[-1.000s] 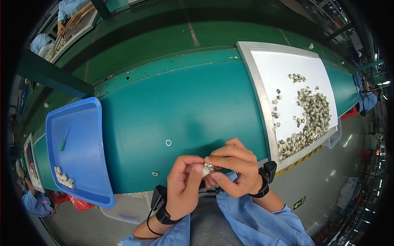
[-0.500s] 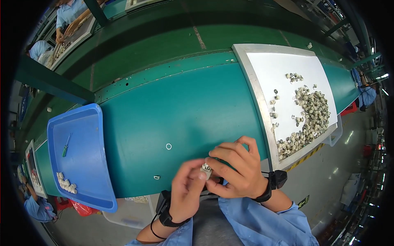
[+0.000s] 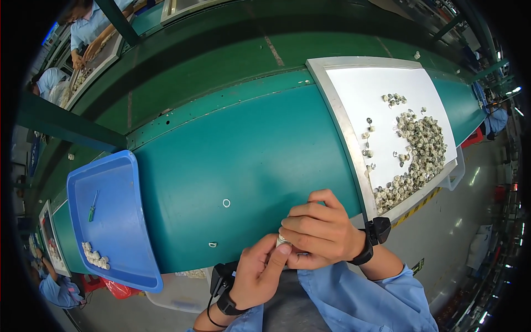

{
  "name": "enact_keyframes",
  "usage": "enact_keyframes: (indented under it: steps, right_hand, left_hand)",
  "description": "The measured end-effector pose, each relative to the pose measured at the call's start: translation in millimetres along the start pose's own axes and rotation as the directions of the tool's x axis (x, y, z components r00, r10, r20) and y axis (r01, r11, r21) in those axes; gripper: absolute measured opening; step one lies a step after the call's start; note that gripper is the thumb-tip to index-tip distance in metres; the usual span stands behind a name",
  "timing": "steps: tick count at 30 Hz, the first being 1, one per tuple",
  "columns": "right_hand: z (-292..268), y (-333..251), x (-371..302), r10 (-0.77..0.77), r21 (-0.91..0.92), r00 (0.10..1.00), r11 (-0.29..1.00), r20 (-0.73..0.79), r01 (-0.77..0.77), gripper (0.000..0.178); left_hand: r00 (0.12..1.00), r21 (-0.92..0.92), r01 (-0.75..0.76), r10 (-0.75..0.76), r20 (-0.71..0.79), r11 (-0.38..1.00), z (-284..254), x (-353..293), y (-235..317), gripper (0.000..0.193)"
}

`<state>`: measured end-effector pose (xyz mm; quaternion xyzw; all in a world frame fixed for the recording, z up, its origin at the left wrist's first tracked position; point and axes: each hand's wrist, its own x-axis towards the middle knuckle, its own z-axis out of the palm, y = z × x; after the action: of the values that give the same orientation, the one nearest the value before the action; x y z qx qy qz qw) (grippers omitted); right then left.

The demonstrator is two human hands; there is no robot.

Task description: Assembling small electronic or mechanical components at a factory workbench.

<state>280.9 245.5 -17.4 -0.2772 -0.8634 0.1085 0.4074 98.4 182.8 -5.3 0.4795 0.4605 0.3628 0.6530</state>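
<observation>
Between my two hands, close to my body, is a small off-white cylindrical part (image 3: 281,241), mostly covered by fingers. My left hand (image 3: 261,270) pinches it between thumb and fingers from the left. Over its top and right side curl the fingers of my right hand (image 3: 321,232); whether they hold a second piece is hidden. On the green belt (image 3: 243,149), beyond and left of my hands, lie a thin white ring (image 3: 226,203) and a small pale part with a dark middle (image 3: 213,244).
A blue tray (image 3: 119,216) at left holds a green-handled screwdriver (image 3: 92,213) and several off-white parts (image 3: 95,257). To the right, a metal-framed white board (image 3: 359,88) carries a heap of small cream and metal parts (image 3: 423,144). Another person (image 3: 91,30) works at far left.
My right fingers have closed over the small part, hiding the metal top that showed before. Both hands sit slightly lower in view. The whole view has shifted a little.
</observation>
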Motion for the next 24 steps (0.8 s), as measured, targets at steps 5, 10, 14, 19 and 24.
enact_keyframes:
  steps: [5,10,14,19,24]
  right_hand:
    - [5,-7,-13,0.117,0.064,0.993,0.991,-0.008,-0.116,0.023]
    - [11,-33,-44,0.273,0.171,0.96,0.945,0.056,-0.278,0.033]
    - [28,-59,-92,0.399,0.323,0.907,0.848,0.134,-0.42,0.041]
    - [67,-67,-128,0.616,0.43,0.776,0.669,0.137,-0.607,0.041]
    - [82,-68,-142,0.662,0.428,0.717,0.595,0.219,-0.68,0.043]
  left_hand:
    - [0.994,-0.096,0.092,-0.086,0.069,0.991,-7,0,-12,0.025]
    - [0.974,-0.497,0.228,-0.202,0.106,0.837,0,-21,-38,0.028]
    - [0.914,-0.547,0.365,-0.179,0.365,0.753,-1,-44,-77,0.03]
    - [0.937,-0.545,0.349,-0.291,0.192,0.763,8,-54,-122,0.029]
    - [0.962,-0.496,0.25,-0.27,0.032,0.831,10,-46,-133,0.028]
